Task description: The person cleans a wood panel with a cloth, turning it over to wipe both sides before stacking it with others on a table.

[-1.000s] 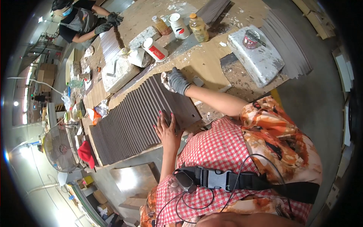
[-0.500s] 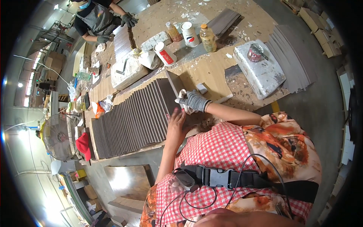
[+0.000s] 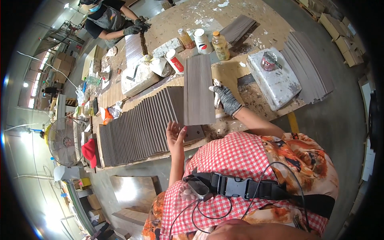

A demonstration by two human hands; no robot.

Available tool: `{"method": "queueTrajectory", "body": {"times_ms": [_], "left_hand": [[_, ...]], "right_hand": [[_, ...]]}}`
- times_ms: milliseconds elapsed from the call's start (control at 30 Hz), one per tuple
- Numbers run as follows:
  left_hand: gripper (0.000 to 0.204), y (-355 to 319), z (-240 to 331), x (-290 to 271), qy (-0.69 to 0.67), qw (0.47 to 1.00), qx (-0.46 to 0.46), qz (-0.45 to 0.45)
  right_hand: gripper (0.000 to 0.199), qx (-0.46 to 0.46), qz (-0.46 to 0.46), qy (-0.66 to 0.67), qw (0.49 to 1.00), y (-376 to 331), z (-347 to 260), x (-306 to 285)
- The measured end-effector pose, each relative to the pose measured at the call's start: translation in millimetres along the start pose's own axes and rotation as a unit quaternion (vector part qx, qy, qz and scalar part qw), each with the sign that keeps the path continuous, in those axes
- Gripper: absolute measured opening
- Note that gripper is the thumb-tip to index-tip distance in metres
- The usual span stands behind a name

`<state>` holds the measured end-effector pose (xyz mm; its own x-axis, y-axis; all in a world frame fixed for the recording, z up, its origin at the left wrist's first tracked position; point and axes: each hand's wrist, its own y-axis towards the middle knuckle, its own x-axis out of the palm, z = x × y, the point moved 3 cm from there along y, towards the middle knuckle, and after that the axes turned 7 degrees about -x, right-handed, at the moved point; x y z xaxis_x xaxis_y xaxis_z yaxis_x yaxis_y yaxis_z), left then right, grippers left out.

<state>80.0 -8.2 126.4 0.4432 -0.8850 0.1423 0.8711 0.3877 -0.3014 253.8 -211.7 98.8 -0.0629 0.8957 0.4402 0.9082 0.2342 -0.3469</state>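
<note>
A grey-brown wood-grain plank [image 3: 199,90] is tilted up, facing me, in front of the end of a long row of overlapping planks [image 3: 138,128]. My right hand [image 3: 229,102], in a grey knit glove, is closed on a white cloth [image 3: 217,94] at the plank's right edge. My bare left hand [image 3: 176,135] is by the plank's lower left corner, fingers apart and gripping nothing. Whether its thumb touches the corner, I cannot tell.
Across the worktable are a white-and-red cup [image 3: 174,62], a white cup [image 3: 202,42] and a yellow-capped bottle [image 3: 220,46]. At right, an open tin [image 3: 269,62] sits on a wrapped block [image 3: 276,86] beside fanned planks [image 3: 308,66]. A co-worker [image 3: 108,20] stands far left.
The plank has swung up from near edge-on to facing me. My right hand has moved right with the cloth; my left hand has drawn slightly back. The co-worker's hands have come together.
</note>
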Motion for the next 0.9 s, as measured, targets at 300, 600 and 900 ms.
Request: {"method": "queueTrajectory", "body": {"times_ms": [300,600,900], "left_hand": [[0.041,-4.8,9.9,18.5,-0.291,0.955,-0.047,0.019],[0.052,28.4,22.6,-63.8,-0.229,0.956,0.039,0.180],[0.043,65.8,24.3,-159.0,-0.040,0.968,0.062,0.240]], "right_hand": [[0.038,-0.051,-0.075,0.097,0.991,-14.3,28.6,50.0],[0.043,-0.154,-0.196,-0.123,0.961,18.9,114.6,53.4],[0.053,-0.209,-0.352,0.119,0.905,45.7,16.1,108.0]]}}
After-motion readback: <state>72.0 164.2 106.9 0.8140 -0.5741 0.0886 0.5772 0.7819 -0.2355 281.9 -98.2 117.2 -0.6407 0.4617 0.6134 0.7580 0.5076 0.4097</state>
